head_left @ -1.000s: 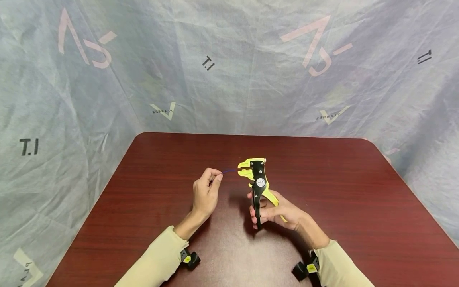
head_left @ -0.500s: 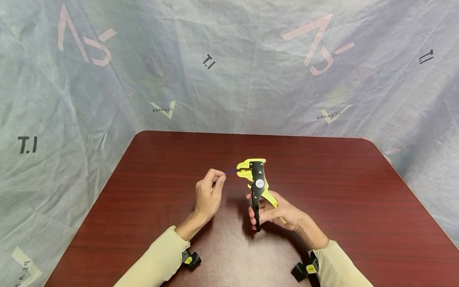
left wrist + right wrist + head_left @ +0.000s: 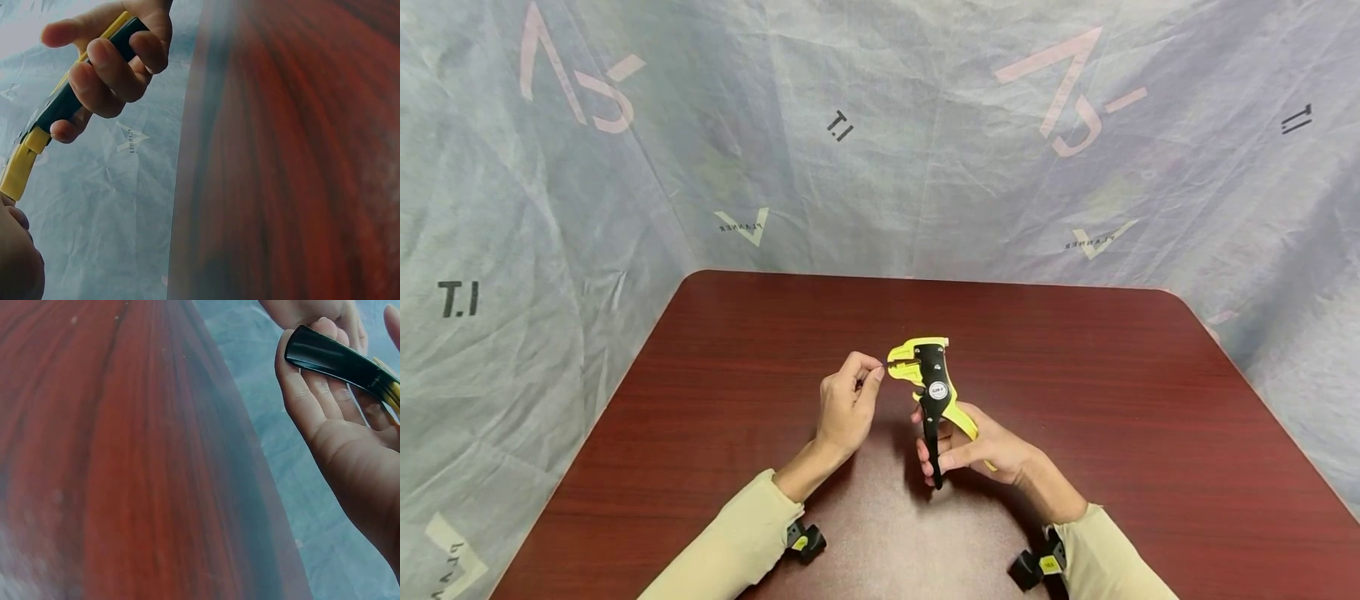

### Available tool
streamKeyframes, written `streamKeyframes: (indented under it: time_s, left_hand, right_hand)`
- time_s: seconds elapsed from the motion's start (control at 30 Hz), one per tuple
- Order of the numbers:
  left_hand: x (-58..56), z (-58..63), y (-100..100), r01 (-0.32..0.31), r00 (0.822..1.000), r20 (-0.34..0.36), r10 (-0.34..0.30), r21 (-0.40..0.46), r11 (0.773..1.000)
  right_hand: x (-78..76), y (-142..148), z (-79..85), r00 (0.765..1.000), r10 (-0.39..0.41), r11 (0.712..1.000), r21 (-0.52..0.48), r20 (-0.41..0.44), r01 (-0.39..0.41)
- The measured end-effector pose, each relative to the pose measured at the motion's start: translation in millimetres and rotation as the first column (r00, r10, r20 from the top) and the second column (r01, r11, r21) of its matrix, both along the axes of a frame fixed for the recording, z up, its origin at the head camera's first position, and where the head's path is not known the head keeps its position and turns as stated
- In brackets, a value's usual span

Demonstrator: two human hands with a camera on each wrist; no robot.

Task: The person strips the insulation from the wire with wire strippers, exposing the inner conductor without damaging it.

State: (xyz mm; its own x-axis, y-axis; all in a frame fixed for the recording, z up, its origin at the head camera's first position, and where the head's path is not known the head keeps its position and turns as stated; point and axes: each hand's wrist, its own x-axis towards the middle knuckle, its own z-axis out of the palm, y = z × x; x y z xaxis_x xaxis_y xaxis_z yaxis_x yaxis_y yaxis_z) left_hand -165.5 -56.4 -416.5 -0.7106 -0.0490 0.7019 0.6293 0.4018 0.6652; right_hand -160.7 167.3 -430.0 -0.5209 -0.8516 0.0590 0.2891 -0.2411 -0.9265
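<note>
Hand work above a tabletop (image 3: pixel 737 350), head and wrist views. The step in hand appears to be the feeding of a thin, dark-blue wire (image 3: pixel 885 365) into the nose of a yellow-and-black wire stripper (image 3: pixel 936 390). The next move would call for checking the depth of the wire, then squeezing the 2 handles, which stand apart. The left hand (image 3: pixel 846 410) pinches the wire between thumb and curled fingers, leaving no evident gap; its fingertips lie just beside the tool's nose, and whether they touch it cannot be told. The right hand (image 3: pixel 988 446) grasps the stripper low down, its fingers (image 3: pixel 112 72) bent round the black handle and its thumb lying free of that handle in the left wrist view. Wire and stripper are held up over the middle of the tabletop, well apart from its far edge and both far corners.
</note>
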Motion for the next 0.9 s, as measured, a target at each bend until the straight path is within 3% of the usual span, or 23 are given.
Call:
streamKeyframes:
  time_s: [0.9]
  left_hand:
    - [0.9,-0.3,2.5,0.038,0.999,-0.02,-0.038,-0.012,0.999]
  right_hand:
    - [-0.1,0.5,-4.2,1.0,0.01,1.0,0.018,0.002,-0.01]
